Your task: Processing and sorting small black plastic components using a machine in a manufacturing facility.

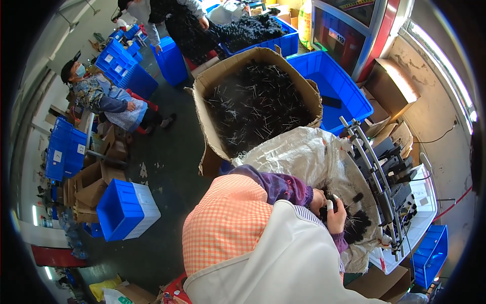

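Open carton (217,75): matt brown cardboard. Below it: woven sack (288,147), crinkled plastic, faint sheen; black clump (357,227), rough, bristly; purple sleeve (288,190), glossy satiny cloth. Right of it: blue tub (324,76), smooth shiny plastic.

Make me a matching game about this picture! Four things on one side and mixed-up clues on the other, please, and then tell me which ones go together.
Things:
1. Big box
2. Sack
3. Left hand and right hand
4. Checked cloth

Clues:
A. Orange and white
B. Close together
C. Brown, filled with a black heap
D. Whitish, beneath the hands

Right pairs: 1-C, 2-D, 3-B, 4-A
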### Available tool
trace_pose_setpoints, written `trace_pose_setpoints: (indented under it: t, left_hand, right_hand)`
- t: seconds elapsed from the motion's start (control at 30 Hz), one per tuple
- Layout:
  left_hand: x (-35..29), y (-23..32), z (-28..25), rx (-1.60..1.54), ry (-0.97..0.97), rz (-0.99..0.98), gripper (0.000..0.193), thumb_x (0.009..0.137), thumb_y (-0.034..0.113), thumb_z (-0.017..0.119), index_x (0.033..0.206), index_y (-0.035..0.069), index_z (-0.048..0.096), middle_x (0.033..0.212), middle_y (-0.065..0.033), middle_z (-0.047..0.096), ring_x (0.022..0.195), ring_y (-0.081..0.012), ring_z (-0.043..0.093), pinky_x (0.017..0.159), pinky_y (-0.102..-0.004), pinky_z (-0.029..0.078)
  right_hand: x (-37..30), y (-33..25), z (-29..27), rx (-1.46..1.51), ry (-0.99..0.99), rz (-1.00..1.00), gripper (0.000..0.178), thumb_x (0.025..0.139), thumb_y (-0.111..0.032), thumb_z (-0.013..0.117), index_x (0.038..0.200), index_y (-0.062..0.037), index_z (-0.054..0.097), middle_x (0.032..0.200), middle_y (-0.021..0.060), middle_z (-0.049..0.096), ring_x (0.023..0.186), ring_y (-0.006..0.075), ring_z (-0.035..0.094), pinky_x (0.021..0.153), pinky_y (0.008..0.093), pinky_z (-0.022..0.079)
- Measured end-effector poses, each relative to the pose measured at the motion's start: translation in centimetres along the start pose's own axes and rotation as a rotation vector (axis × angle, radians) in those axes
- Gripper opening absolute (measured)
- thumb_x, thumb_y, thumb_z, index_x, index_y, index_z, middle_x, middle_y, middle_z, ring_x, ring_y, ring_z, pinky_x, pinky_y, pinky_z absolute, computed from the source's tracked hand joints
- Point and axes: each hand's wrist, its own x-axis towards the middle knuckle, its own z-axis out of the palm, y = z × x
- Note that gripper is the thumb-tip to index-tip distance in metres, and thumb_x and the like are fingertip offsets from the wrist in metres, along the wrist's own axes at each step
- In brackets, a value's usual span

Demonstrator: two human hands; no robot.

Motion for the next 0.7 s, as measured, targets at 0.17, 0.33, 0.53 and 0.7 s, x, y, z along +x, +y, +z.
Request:
trace_pose_setpoints:
  t: [0.17, 0.33, 0.53, 0.7]
  left_hand:
    - [-1.5, 1.5, -0.9, -0.18, 0.15, -0.054, 0.035, 0.07, 0.031, 0.063, 0.094, 0.006, 0.064, 0.092, -0.0148, 0.066, 0.088, -0.0332, 0.062, 0.079, -0.0416, 0.049]
    - [-1.8, 1.0, -0.9, -0.205, 0.307, -0.046, 0.026, 0.067, 0.022, 0.058, 0.085, 0.003, 0.062, 0.071, -0.0197, 0.062, 0.068, -0.0374, 0.062, 0.065, -0.0463, 0.049]
    - [-2.4, 0.1, -3.2, -0.209, 0.311, -0.134, 0.024, 0.074, 0.02, 0.056, 0.091, 0.003, 0.057, 0.08, -0.0209, 0.062, 0.078, -0.0385, 0.06, 0.072, -0.0468, 0.047]
    - [-2.1, 0.9, -4.8, -0.145, 0.453, -0.052, 0.019, 0.075, 0.018, 0.055, 0.087, 0.003, 0.055, 0.081, -0.0199, 0.062, 0.08, -0.0388, 0.057, 0.071, -0.0469, 0.046]
  right_hand:
    - [-0.4, 0.7, 0.0, -0.006, -0.002, 0.032, 0.033, 0.087, -0.016, 0.057, 0.113, 0.0034, 0.055, 0.105, 0.0198, 0.062, 0.097, 0.0283, 0.06, 0.084, 0.0335, 0.045]
    - [-0.3, 3.2, -0.3, -0.061, 0.162, -0.09, 0.029, 0.088, -0.008, 0.048, 0.114, 0.0015, 0.054, 0.107, 0.0202, 0.06, 0.1, 0.0335, 0.057, 0.087, 0.0364, 0.044]
    - [0.5, 3.9, -7.1, 0.046, 0.464, 0.041, 0.024, 0.084, -0.007, 0.054, 0.106, -0.0002, 0.058, 0.095, 0.0185, 0.063, 0.088, 0.0329, 0.061, 0.077, 0.0342, 0.047]
    - [2.2, 8.3, -16.7, -0.325, 0.826, 0.041, 0.021, 0.085, -0.017, 0.056, 0.099, -0.0029, 0.062, 0.092, 0.018, 0.063, 0.083, 0.0332, 0.062, 0.071, 0.0371, 0.048]
